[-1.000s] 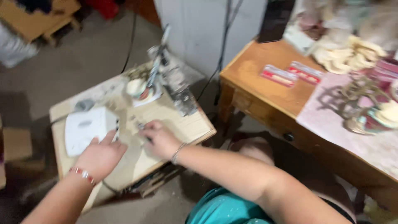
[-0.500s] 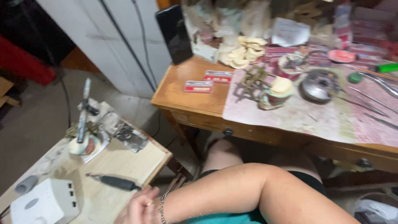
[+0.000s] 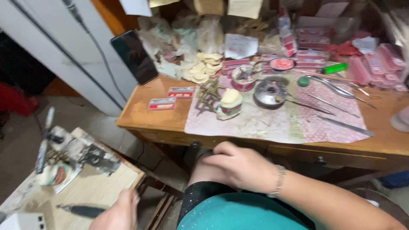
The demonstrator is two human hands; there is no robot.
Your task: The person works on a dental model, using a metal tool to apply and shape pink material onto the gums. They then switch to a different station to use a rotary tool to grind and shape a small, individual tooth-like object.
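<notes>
Hands empty — right hand (image 3: 238,166) loose-gripped on knee, left hand (image 3: 117,213) near dark handpiece (image 3: 81,210).

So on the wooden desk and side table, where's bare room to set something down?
Bare wood on the desk's left end, around the two red packets beside the patterned mat. Bare board on the side table beside the dark handpiece. The desk's back, with the cream pieces and pink boxes, is crowded.
</notes>
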